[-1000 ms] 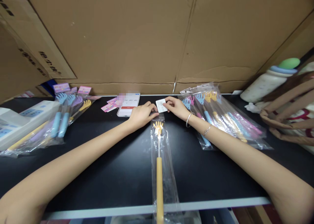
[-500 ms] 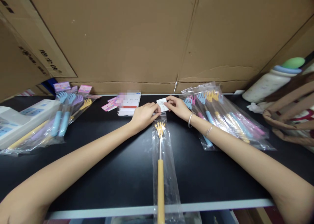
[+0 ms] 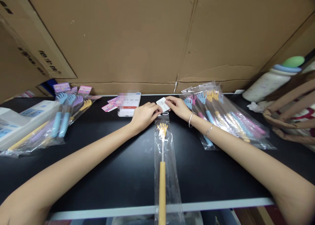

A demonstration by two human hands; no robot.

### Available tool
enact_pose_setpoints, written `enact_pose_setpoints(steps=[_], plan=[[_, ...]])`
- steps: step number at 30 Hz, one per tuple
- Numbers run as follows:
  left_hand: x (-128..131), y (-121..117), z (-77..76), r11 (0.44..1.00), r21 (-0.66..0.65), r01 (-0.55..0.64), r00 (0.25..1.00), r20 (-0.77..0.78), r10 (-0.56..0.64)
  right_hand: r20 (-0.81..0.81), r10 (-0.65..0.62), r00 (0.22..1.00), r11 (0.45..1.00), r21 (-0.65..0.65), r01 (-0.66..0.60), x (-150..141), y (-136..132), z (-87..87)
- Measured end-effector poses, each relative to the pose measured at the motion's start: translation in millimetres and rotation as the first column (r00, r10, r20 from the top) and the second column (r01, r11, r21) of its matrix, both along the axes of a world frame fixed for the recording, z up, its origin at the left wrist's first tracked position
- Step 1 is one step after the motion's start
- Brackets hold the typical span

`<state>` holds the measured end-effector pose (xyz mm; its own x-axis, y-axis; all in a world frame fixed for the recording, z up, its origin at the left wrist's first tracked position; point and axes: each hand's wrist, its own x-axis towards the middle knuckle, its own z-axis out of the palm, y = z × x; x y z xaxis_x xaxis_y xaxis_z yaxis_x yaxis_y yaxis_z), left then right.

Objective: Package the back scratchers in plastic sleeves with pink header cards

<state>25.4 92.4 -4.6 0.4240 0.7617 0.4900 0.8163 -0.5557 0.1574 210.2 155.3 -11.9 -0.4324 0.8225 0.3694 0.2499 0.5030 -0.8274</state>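
Between my hands is a small white card (image 3: pixel 162 104) with print on it, tilted over the top end of a clear plastic bag (image 3: pixel 172 172). Inside the bag lies a yellow back scratcher (image 3: pixel 162 182), its hand-shaped head toward the far side and its handle reaching past the table's front edge. My right hand (image 3: pixel 179 107) pinches the card by its right side. At the bag's top edge, my left hand (image 3: pixel 147 116) is closed, thumb and fingers together against the card's lower left corner. Its fingertips are partly hidden.
Bagged back scratchers in several colours lie on the right (image 3: pixel 221 116) and left (image 3: pixel 65 113). A phone (image 3: pixel 133 103) sits beside pink cards (image 3: pixel 110 106) at the back. A white device (image 3: pixel 41 111) stands far left; a bottle (image 3: pixel 269 83) and brown bag (image 3: pixel 290 110) are far right.
The white card has tilted and risen slightly at its far edge. The bag's top end and the back scratcher's head have shifted a little to the right. Both hands stay nearly in place.
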Motion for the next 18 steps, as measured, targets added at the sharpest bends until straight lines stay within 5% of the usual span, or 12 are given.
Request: enact_pose_setpoints(steps=[18], plan=[[1.1, 1.3, -4.4, 0.996, 0.09, -0.001, 1.0, -0.006, 0.002, 0.174, 0.008, 0.985, 1.0, 0.02, -0.011, 1.0, 0.6, -0.1]])
